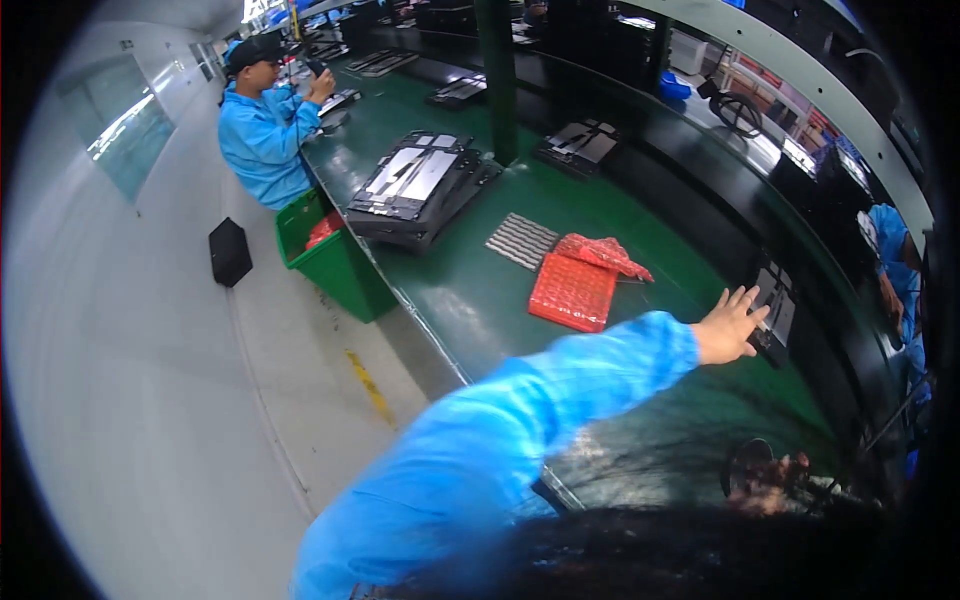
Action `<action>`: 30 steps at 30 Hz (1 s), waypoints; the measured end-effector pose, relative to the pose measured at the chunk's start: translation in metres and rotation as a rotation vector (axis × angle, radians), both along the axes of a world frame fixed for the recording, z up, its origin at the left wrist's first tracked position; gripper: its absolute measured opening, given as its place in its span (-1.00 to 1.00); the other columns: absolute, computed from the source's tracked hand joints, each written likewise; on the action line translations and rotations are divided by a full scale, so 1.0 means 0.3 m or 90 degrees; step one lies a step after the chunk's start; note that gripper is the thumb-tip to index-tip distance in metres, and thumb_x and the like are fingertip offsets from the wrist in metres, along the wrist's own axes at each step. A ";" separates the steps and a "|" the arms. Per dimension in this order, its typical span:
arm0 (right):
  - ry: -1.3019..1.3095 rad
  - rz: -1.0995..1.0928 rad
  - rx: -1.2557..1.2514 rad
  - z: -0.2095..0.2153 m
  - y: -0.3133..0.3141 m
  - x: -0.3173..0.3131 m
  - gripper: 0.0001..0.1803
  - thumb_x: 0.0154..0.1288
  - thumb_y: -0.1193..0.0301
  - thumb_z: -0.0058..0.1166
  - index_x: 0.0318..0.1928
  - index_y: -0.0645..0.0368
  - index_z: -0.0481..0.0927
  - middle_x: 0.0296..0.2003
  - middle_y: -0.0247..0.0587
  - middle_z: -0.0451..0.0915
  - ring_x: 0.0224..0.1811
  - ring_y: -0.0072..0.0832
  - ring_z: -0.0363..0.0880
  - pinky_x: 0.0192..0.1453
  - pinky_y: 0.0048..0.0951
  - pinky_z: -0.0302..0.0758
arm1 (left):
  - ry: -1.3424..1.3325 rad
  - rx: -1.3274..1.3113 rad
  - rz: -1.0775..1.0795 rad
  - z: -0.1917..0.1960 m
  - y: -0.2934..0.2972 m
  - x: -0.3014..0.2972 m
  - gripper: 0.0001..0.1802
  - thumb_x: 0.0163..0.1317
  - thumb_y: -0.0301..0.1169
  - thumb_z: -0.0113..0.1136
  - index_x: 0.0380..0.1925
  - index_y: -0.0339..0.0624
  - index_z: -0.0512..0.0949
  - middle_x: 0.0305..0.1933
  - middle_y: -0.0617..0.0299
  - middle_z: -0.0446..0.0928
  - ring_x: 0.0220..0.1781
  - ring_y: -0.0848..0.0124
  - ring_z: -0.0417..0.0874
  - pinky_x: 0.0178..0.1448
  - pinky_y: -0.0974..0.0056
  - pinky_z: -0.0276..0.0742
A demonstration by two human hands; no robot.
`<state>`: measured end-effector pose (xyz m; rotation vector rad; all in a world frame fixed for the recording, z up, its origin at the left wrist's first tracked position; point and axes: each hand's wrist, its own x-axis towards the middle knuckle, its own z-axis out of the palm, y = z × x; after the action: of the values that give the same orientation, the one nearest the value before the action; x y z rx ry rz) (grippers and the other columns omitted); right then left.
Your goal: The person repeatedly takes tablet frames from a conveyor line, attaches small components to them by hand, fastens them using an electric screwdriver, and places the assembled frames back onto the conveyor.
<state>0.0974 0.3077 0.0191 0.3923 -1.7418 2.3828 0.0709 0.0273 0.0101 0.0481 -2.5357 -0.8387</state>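
Far right on the green worktop [470, 290], my left hand [728, 326], fingers spread and holding nothing, reaches the dark flat panel [775, 312] just beyond the fingertips, long axis running away; right hand unseen.

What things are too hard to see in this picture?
- Head view: the other hand is out of sight, below the lower edge or behind dark hair.
- Left hand: spread open, reaching toward a dark panel; contact is unclear.
- Bottom right: a dark round thing blurred behind hair.
- Red bubble sheets: any contents are hidden.
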 end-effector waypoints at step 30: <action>0.083 0.079 -0.084 0.101 0.135 0.031 -0.62 0.37 0.47 0.00 0.16 0.25 0.36 -0.65 -0.45 0.23 -0.71 -0.71 0.11 -0.62 -0.59 0.07 | 0.265 0.862 0.338 0.258 -0.959 1.665 -0.73 0.43 -0.34 0.13 0.00 -0.28 0.47 0.09 0.06 0.59 0.07 0.25 0.65 0.13 0.20 0.66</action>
<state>0.1067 0.3480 0.0493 0.6377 -1.5376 2.4770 0.5705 -0.2605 0.0874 0.8076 -1.0993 -1.8568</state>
